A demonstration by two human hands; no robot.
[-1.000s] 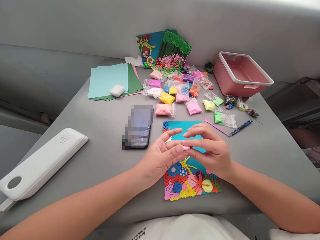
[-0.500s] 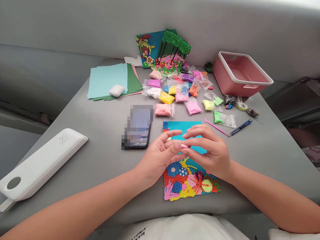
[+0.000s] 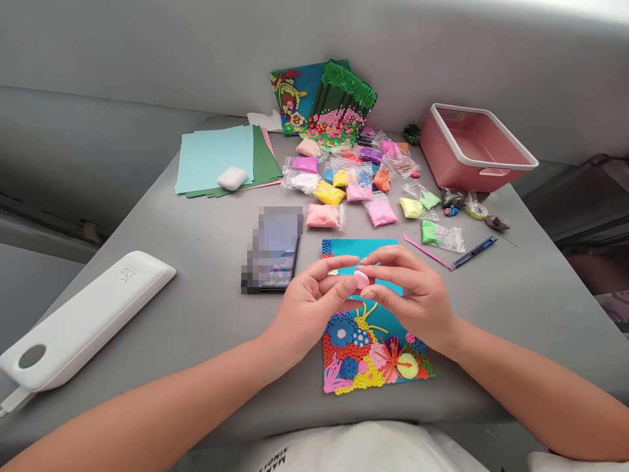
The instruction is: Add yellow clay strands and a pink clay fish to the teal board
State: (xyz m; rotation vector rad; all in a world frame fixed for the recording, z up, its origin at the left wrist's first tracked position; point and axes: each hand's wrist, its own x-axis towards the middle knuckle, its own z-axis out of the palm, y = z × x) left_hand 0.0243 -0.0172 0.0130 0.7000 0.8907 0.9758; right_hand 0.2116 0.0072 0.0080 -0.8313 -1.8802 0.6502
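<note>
A small pink clay piece (image 3: pixel 362 280) now shows a broader, rounded face than half a second ago; it has probably been turned mid-shaping. The left hand (image 3: pixel 319 292) pinches it; the right hand (image 3: pixel 421 288) curves around its right side, grip unclear. Below, near, lies a blue clay-decorated panel (image 3: pixel 373 341).

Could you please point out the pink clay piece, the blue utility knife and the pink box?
Pink clay piece (image 3: pixel 362 280), head view: middle of its visible face.
Blue utility knife (image 3: pixel 474 253), head view: middle of its body.
Pink box (image 3: pixel 469 177), head view: front wall.
</note>
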